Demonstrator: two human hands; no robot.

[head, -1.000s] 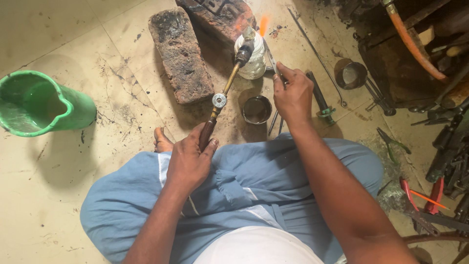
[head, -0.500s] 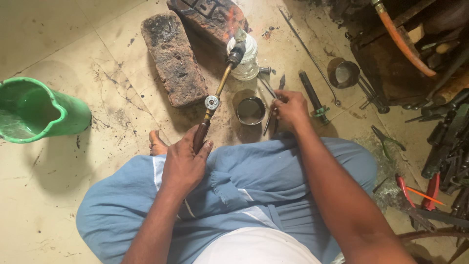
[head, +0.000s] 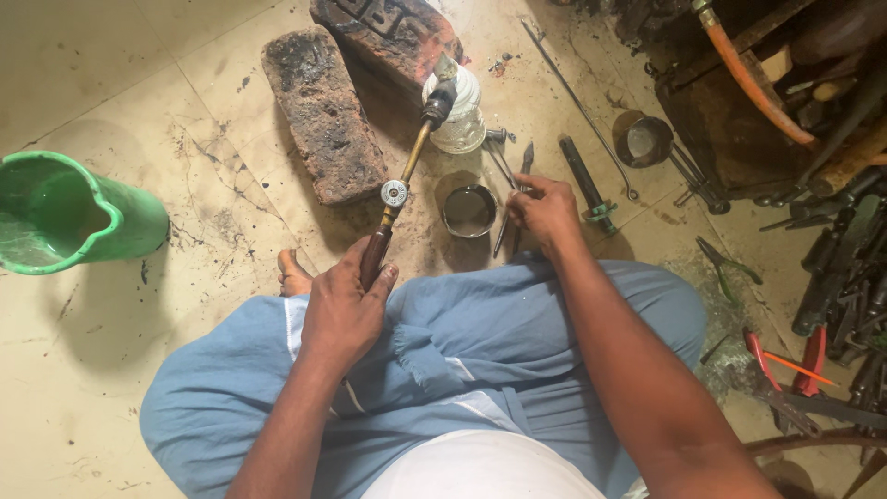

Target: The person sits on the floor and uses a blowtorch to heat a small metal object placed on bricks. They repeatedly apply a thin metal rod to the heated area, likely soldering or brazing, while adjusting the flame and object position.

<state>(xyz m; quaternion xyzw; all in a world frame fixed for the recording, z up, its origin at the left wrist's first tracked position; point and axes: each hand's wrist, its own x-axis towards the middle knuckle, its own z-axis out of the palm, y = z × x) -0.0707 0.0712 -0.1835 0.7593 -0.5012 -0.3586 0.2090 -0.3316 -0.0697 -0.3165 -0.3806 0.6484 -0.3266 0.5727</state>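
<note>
I sit cross-legged on a tiled floor in blue clothes. My left hand grips the dark wooden handle of a brass gas torch, whose black nozzle points away over a clear glass jar. My right hand rests on the floor with its fingers closed around thin metal tongs that lie beside a small round metal cup. No flame shows at the nozzle.
Two sooty bricks lie ahead on the floor. A green plastic jug stands at the left. A dark chisel-like tool, a long wire rod, a small tin, pliers and many dark tools crowd the right side.
My right hand has drawn back from near the torch tip down to the tongs beside the metal cup. The left hand keeps hold of the torch, and the flame seen earlier is gone.
</note>
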